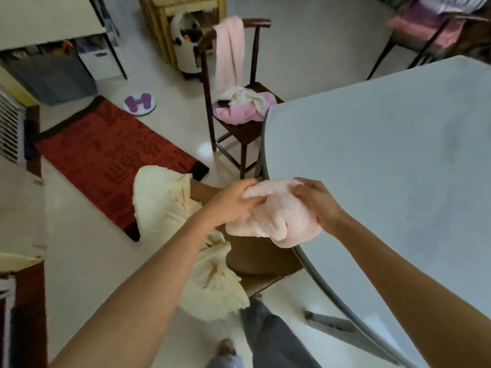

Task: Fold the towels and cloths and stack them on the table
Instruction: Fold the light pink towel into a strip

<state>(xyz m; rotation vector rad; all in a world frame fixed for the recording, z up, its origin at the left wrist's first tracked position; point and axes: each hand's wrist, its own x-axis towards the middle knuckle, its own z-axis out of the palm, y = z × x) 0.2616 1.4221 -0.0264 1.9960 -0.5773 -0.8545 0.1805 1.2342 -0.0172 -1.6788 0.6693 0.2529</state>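
The bunched towel [276,216] is pale pink. The bench [385,155] is a plain light grey-blue. A cream cloth [170,205] lies crumpled over a brown seat [260,261]. The dark brown chair [239,128] carries a pink scarf-like towel [229,51] and a pink and cream pile [244,107]. The rug [111,160] is red with darker characters and a black border. The floor [79,248] is off-white.
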